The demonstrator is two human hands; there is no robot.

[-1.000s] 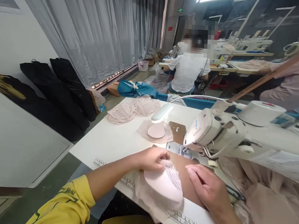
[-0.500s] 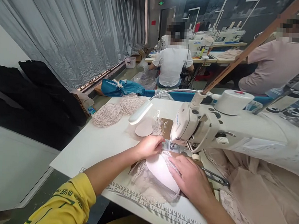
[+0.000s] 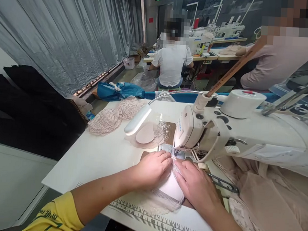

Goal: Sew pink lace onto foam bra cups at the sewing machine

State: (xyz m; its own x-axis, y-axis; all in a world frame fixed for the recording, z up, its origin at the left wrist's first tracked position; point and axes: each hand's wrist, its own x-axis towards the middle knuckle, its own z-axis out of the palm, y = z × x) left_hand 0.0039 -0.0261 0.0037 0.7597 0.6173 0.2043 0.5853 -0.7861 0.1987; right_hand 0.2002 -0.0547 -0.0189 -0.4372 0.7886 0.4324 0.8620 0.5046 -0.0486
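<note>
A pale bra cup with lace edging (image 3: 171, 185) lies on the bed of a white sewing machine (image 3: 191, 127), its upper end close under the presser foot. My left hand (image 3: 155, 165) covers the cup's left side, fingers pressed together on the fabric just in front of the needle. From the right, my right hand (image 3: 195, 178) holds down the other edge, its fingertips near the left ones. The fingertips' exact grip is partly hidden. Sheer lace spreads out below the cup toward the table's front edge.
Another cup piece on lace (image 3: 145, 134) lies behind my left hand, under a lamp (image 3: 137, 121). Lace cups (image 3: 104, 121) are stacked at the table's far left. Beige fabric (image 3: 265, 200) is heaped right of the machine. A printed ruler (image 3: 148, 217) runs along the front edge. Two people sit ahead.
My left hand has moved from the cup's top edge down onto its left side, now covering more of it. The right hand stays nearly in place. The view has shifted slightly.
</note>
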